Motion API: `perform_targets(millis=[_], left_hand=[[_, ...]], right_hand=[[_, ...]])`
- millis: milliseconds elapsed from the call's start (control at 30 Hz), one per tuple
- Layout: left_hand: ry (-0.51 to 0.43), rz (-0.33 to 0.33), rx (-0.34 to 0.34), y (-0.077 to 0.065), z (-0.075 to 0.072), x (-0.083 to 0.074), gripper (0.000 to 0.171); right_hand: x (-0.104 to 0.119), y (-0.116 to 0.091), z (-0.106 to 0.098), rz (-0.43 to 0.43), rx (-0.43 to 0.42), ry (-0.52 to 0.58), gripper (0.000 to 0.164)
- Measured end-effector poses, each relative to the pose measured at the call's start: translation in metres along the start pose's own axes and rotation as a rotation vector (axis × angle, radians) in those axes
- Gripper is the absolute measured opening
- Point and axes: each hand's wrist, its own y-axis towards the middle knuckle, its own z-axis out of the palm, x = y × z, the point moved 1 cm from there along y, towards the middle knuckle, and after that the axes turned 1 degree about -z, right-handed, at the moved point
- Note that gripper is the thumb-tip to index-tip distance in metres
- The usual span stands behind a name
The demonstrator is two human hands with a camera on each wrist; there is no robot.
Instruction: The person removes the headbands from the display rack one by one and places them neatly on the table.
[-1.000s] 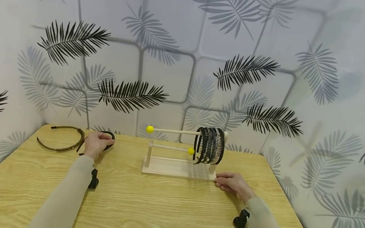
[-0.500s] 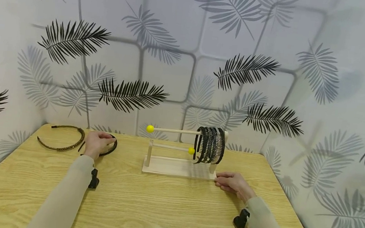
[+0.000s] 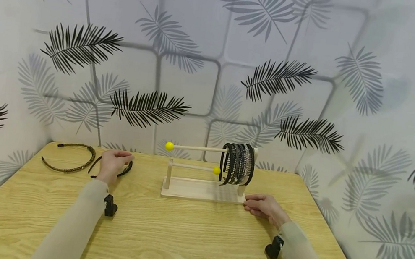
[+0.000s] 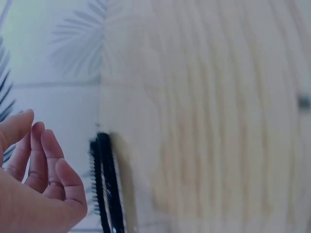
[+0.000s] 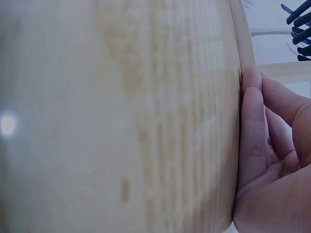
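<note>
My left hand (image 3: 113, 166) is over a black toothed headband (image 3: 126, 171) at the table's left back. In the left wrist view that headband (image 4: 108, 184) lies beside the hand (image 4: 46, 187), apart from the loosely curved fingers, which have nothing between them. My right hand (image 3: 265, 207) pinches the front right corner of a wooden headband rack (image 3: 202, 190). Close up in the right wrist view, thumb and fingers (image 5: 252, 136) meet at the edge of the base. Several black and dark patterned headbands (image 3: 239, 164) hang at the right end of the rack's upper rod.
A brown braided headband (image 3: 74, 170) lies left of the black one, near the wall. The rack's two rods end in yellow balls (image 3: 169, 146). Leaf-patterned wall covering (image 3: 212, 83) rises behind the wooden table (image 3: 181, 232).
The left fingers have let go of the black headband, which now lies on the table after shifting slightly right. The left hand has risen a little from it. The right hand keeps its place.
</note>
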Motion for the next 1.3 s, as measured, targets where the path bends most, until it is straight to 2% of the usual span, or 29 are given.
perform_targets(millis=[167,333,833,1100,1300], left_hand=[[-0.008,0.012,0.033,-0.006,0.007,-0.01,0.036],[-0.03,0.002,0.037,-0.013,0.014,-0.021,0.035],[-0.039,0.038,0.132,-0.031,0.035,-0.047,0.034],[-0.082,0.057,0.16,-0.041,0.046,-0.053,0.029],[-0.094,0.098,0.196,-0.047,0.055,-0.056,0.028]], right_hand=[[0.0,0.001,0.001,0.003,0.001,0.0,0.047],[0.002,0.001,0.002,0.007,0.003,-0.005,0.047],[0.003,0.001,0.003,0.012,-0.008,0.002,0.044],[0.002,0.001,0.004,0.005,0.009,0.012,0.047],[0.0,0.001,0.002,0.008,-0.006,-0.002,0.047]])
